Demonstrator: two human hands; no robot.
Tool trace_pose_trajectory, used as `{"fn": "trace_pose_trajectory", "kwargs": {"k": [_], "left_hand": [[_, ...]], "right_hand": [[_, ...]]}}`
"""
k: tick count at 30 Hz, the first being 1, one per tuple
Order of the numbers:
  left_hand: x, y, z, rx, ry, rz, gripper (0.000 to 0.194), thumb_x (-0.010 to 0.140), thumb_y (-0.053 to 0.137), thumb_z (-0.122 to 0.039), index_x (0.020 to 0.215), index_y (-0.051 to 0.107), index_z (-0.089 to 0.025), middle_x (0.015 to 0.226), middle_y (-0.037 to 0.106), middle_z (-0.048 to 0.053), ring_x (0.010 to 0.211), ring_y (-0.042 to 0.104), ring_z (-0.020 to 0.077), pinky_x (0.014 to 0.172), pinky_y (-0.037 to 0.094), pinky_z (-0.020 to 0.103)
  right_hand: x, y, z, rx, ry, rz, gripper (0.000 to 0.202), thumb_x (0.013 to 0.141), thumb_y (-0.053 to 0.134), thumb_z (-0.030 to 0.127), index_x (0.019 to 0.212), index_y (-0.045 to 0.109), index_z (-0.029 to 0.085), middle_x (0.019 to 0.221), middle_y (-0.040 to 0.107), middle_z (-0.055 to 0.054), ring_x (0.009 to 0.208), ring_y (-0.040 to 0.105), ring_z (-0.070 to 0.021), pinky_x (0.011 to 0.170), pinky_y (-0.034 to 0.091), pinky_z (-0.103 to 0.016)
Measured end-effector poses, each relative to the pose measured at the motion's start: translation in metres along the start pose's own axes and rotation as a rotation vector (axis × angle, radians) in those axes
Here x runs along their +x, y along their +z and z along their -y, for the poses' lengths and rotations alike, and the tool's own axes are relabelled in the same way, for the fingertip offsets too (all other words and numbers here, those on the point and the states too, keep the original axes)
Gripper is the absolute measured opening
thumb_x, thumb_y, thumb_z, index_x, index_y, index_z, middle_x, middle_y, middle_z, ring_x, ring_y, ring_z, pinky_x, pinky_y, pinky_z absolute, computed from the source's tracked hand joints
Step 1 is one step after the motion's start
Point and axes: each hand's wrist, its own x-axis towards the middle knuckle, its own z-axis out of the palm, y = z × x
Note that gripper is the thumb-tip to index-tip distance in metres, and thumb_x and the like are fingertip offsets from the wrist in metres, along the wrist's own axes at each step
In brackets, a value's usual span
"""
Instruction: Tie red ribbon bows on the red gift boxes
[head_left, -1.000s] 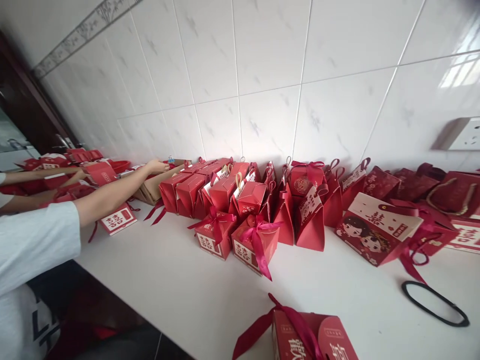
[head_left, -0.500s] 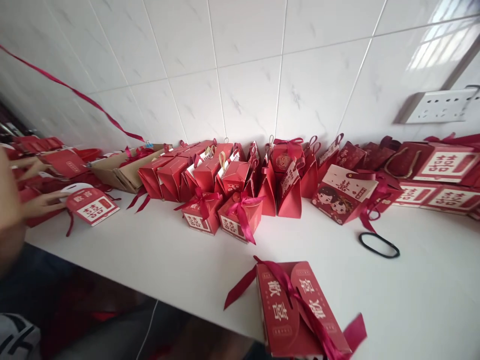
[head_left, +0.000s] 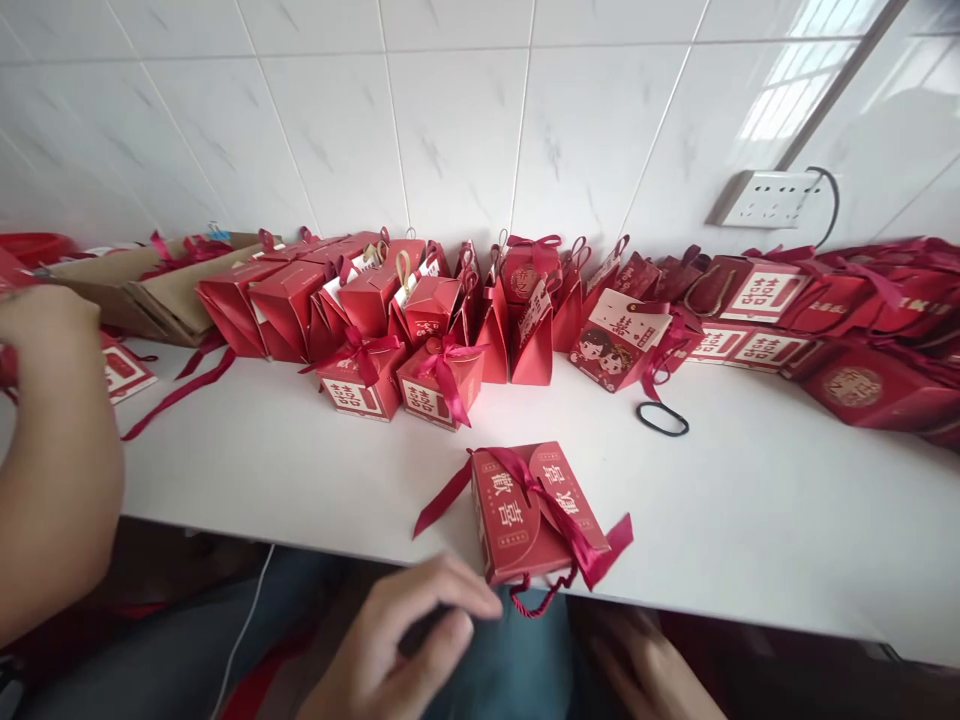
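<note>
Below the front edge of the table, my left hand (head_left: 409, 635) is open, thumb and fingers apart, with nothing in it. Its fingertips are just short of a red gift box (head_left: 517, 530) at the table's edge. This box is tied with a dark red ribbon bow (head_left: 551, 500), and a twisted cord handle (head_left: 544, 600) hangs from its near side. My right hand (head_left: 652, 665) is low over my lap in shadow, right of the box. Its fingers look loosely stretched and empty, though they are dim and blurred.
Behind stand two small bow-tied boxes (head_left: 360, 378) and rows of red gift boxes (head_left: 292, 300) along the tiled wall. A black elastic band (head_left: 662, 418) lies to the right. Stacked boxes (head_left: 862, 385) fill the right end. At left are a cardboard box (head_left: 165, 290) and another person's arm (head_left: 56, 470).
The view has swung left to right, so the table's things sit further left and higher. Both my hands have come into view below the table edge. The other person's arm fills more of the left.
</note>
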Motion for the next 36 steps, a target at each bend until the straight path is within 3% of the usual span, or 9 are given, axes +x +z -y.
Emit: {"fn": "trace_pose_trajectory", "kwargs": {"k": [2,4,8,11,17,21,26,31,36], "left_hand": [[0.014,-0.001,0.003,0.041,0.106,-0.227,0.020,0.093,0.045,-0.027,0.098,0.065,-0.025,0.102,0.067,0.004,0.101,0.062,0.0175,0.086,0.050,0.024],[0.036,-0.001,0.009,0.151,0.211,-0.315,0.023,0.092,0.047,-0.023,0.110,0.061,-0.025,0.118,0.061,0.005,0.117,0.054,0.0189,0.098,0.044,0.028],[0.078,0.001,0.017,0.265,0.207,-0.229,0.033,0.093,0.043,-0.027,0.124,0.052,-0.022,0.136,0.050,0.007,0.130,0.041,0.0208,0.110,0.033,0.035],[0.081,0.001,0.012,0.237,0.033,-0.074,0.033,0.094,0.040,-0.034,0.122,0.053,-0.021,0.125,0.058,0.007,0.118,0.053,0.0210,0.101,0.042,0.033],[0.044,-0.001,0.006,0.262,-0.065,-0.117,0.030,0.085,0.056,-0.041,0.109,0.056,-0.022,0.101,0.062,0.004,0.093,0.059,0.0192,0.078,0.048,0.026],[0.033,-0.003,0.012,0.002,-0.168,-0.061,0.035,0.082,0.059,-0.047,0.107,0.053,-0.023,0.090,0.060,0.001,0.070,0.058,0.0124,0.057,0.045,0.020],[0.033,0.000,0.011,-0.292,-0.255,0.042,0.037,0.084,0.053,-0.055,0.076,0.045,-0.019,0.060,0.050,-0.006,0.043,0.045,0.0062,0.045,0.037,0.019],[0.048,0.013,0.006,-0.233,-0.244,0.052,0.039,0.080,0.062,-0.050,0.066,0.045,-0.017,0.058,0.045,-0.005,0.049,0.043,0.0067,0.047,0.036,0.018],[0.099,0.012,0.013,-0.212,-0.165,0.114,0.035,0.081,0.061,-0.048,0.068,0.049,-0.017,0.060,0.054,-0.002,0.054,0.054,0.0106,0.051,0.043,0.021]], "right_hand": [[-0.007,-0.014,0.016,0.060,-0.032,0.186,0.026,0.094,0.045,0.033,0.086,0.067,0.021,0.083,0.069,-0.003,0.073,0.066,-0.0152,0.067,0.054,-0.021],[-0.014,-0.032,0.037,0.132,-0.066,0.191,0.031,0.096,0.040,0.033,0.081,0.065,0.021,0.076,0.067,-0.002,0.067,0.064,-0.0134,0.062,0.052,-0.018],[-0.001,-0.052,0.067,0.130,-0.160,-0.353,0.017,0.093,0.047,0.036,0.098,0.058,0.025,0.089,0.065,-0.005,0.078,0.065,-0.0174,0.065,0.055,-0.023],[0.023,-0.051,0.072,0.028,-0.147,-0.554,0.034,0.085,0.059,0.044,0.112,0.052,0.024,0.094,0.061,-0.007,0.076,0.064,-0.0186,0.060,0.056,-0.026],[0.043,-0.050,0.067,0.097,-0.094,-0.536,0.024,0.090,0.053,0.042,0.101,0.060,0.022,0.088,0.065,-0.006,0.073,0.063,-0.0170,0.058,0.052,-0.026],[0.041,-0.056,0.066,0.233,-0.006,-0.422,0.028,0.090,0.051,0.043,0.079,0.062,0.021,0.075,0.064,-0.004,0.068,0.059,-0.0167,0.046,0.044,-0.023],[0.050,-0.057,0.067,0.503,0.024,-0.398,0.036,0.089,0.047,0.053,0.096,0.058,0.019,0.094,0.064,-0.007,0.077,0.061,-0.0174,0.064,0.051,-0.027],[0.073,-0.062,0.064,0.583,0.046,-0.306,0.035,0.089,0.048,0.051,0.099,0.058,0.019,0.101,0.065,-0.007,0.087,0.061,-0.0192,0.072,0.050,-0.029],[0.116,-0.089,0.039,0.771,0.029,-0.258,0.034,0.078,0.064,0.048,0.091,0.052,0.019,0.084,0.063,-0.002,0.071,0.060,-0.0151,0.062,0.047,-0.026]]}}
